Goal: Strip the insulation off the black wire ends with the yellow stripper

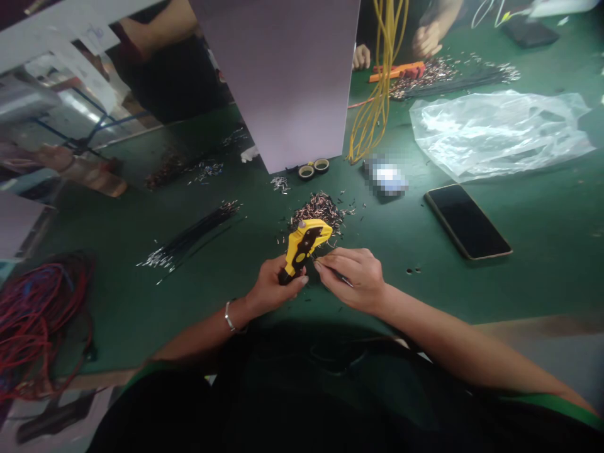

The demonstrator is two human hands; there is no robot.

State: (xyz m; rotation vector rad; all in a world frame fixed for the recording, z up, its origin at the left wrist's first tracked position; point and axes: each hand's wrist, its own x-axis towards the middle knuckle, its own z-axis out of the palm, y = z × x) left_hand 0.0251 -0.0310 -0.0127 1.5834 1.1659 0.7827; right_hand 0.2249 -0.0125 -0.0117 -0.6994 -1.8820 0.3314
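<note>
The fingers of my left hand [270,289] are wrapped round the dark grip of the yellow tool [295,250]. Just to its right, the fingers of my right hand [357,277] pinch a thin dark wire [340,277] close to the tool's head; whether its tip sits inside the jaws I can't tell. To do this well, I'd judge, I should keep the left wrist quiet, pinch the wire near its end so it can't bend, line it up square with the jaws, and keep my fingertips clear when squeezing.

The tool sits in front of my chest, its long axis slanting away from me: grip near and to my left, head far and to the right, nose turned right. The wire slants the other way, its free end back towards me and rightward.

Beyond the head lies a heap of coppery and black scraps [318,211] on the green desk [377,242]. Off left, a bundle of black wires [194,234] slants likewise, silvery ends nearer me. Farther out are two small rings [306,172].
</note>
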